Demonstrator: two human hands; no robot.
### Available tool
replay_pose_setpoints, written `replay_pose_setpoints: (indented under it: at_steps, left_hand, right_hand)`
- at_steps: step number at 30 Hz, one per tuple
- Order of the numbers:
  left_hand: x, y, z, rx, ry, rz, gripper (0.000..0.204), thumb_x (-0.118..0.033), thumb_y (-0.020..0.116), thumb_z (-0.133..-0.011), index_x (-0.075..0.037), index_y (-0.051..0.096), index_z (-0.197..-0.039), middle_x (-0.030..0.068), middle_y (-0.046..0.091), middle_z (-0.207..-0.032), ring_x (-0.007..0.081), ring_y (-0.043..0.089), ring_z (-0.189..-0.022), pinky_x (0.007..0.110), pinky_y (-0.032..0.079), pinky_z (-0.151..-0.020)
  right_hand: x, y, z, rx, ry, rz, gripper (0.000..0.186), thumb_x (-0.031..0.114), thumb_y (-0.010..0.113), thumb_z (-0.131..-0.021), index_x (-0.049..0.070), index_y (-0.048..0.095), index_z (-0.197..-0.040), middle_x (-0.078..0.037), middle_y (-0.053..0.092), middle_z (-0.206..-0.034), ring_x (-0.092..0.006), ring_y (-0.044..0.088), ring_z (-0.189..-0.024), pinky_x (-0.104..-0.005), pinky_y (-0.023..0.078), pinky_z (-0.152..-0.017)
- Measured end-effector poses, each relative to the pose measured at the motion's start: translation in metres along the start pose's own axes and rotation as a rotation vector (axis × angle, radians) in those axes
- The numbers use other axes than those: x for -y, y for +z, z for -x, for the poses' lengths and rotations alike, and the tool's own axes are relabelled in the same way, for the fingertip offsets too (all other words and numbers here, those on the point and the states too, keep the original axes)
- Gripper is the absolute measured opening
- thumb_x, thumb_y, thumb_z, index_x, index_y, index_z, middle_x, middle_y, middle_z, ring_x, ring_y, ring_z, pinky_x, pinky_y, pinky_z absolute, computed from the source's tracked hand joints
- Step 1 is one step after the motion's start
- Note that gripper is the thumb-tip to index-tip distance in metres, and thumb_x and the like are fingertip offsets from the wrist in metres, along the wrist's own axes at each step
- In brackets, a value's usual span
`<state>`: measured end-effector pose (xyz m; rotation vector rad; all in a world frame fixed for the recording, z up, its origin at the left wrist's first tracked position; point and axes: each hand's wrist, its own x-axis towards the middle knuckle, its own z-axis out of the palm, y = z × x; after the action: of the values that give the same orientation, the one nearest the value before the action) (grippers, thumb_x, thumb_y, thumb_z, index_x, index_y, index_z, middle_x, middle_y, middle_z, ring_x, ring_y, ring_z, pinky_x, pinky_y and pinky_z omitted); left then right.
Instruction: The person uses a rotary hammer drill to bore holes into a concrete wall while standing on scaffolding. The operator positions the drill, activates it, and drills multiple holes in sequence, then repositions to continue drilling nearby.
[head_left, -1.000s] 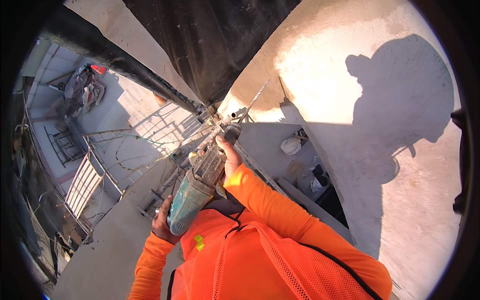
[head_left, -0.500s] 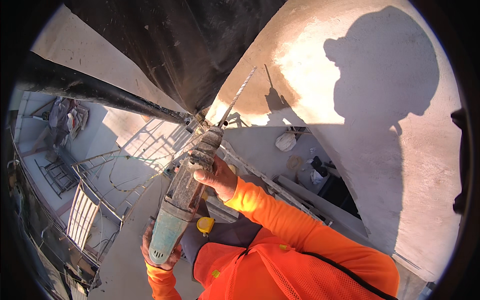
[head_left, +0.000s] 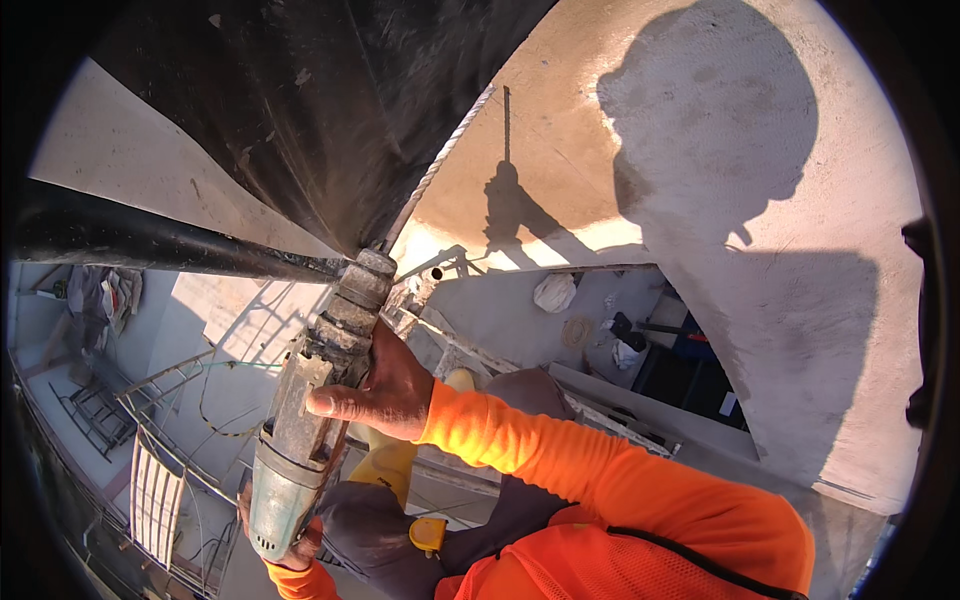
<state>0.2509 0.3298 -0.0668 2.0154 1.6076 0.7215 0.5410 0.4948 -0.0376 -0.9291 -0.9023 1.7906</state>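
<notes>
Our right hand [head_left: 392, 392] cups the rotary hammer drill [head_left: 300, 405] mid-body, our left hand [head_left: 305, 547] grasps its rear; bit [head_left: 449, 146] seen along black sheeting's [head_left: 280, 100] edge. Likely heavy, rigid (grime might slip); best held by body and rear.

Drill [head_left: 290, 415] shifted L — bit [head_left: 440, 168] now along edge of blk sheet [head_left: 330, 90].

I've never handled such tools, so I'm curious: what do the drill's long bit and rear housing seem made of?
Long bit: probably steel; dull pale grey, spiral-grooved. Rear housing: likely hard plastic; worn, matte blue-green, smoothly moulded with small vent slots.
</notes>
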Motion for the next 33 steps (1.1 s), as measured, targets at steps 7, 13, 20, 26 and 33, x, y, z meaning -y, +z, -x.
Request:
replay_pose_setpoints:
  at_steps: [7, 13, 20, 26, 33]
  left_hand:
    - [0.045, 0.039, 0.008, 0.022, -0.084, 0.062, 0.073, -0.056, 0.073, -0.089, -0.006, 0.062, -0.141, 0.0154, 0.067, -0.135, 0.0381, 0.060, -0.125, 0.050, 0.040, -0.110]
    - [0.053, 0.073, 0.005, -0.051, -0.090, 0.123, 0.074, -0.050, 0.079, -0.086, -0.003, 0.061, -0.141, 0.0162, 0.069, -0.130, 0.0350, 0.064, -0.118, 0.047, 0.045, -0.104]
    - [0.052, 0.094, 0.016, -0.137, -0.094, 0.212, 0.076, -0.043, 0.085, -0.083, 0.001, 0.059, -0.140, 0.0171, 0.071, -0.124, 0.0313, 0.067, -0.109, 0.043, 0.051, -0.097]
    - [0.054, 0.099, 0.012, -0.238, -0.069, 0.378, 0.079, -0.037, 0.090, -0.080, 0.004, 0.058, -0.139, 0.0179, 0.073, -0.119, 0.0281, 0.071, -0.102, 0.040, 0.056, -0.092]
    - [0.049, 0.090, -0.010, -0.322, -0.025, 0.597, 0.083, -0.030, 0.097, -0.076, 0.008, 0.056, -0.138, 0.0188, 0.075, -0.113, 0.0244, 0.074, -0.094, 0.036, 0.062, -0.085]
  right_hand:
    - [-0.033, -0.041, -0.008, 0.094, -0.067, 0.057, 0.110, 0.034, 0.100, -0.072, 0.004, 0.032, -0.154, -0.012, 0.053, -0.144, -0.0237, 0.054, -0.135, -0.0431, 0.045, -0.116]
    - [-0.070, -0.046, -0.017, 0.143, -0.281, -0.058, 0.114, 0.040, 0.101, -0.069, 0.004, 0.033, -0.153, -0.012, 0.056, -0.142, -0.0231, 0.055, -0.133, -0.0420, 0.044, -0.116]
    - [-0.087, -0.050, -0.017, 0.180, -0.365, -0.135, 0.115, 0.039, 0.100, -0.070, 0.005, 0.030, -0.154, -0.011, 0.051, -0.141, -0.0233, 0.052, -0.133, -0.0411, 0.043, -0.117]
    - [-0.085, -0.067, -0.028, 0.150, -0.516, -0.064, 0.092, 0.040, 0.089, -0.084, 0.007, 0.036, -0.151, -0.010, 0.057, -0.135, -0.0205, 0.058, -0.125, -0.0379, 0.047, -0.112]
    - [-0.088, -0.062, -0.036, 0.121, -0.536, -0.052, 0.091, 0.038, 0.088, -0.086, 0.007, 0.033, -0.152, -0.010, 0.055, -0.135, -0.0196, 0.057, -0.125, -0.0365, 0.047, -0.111]
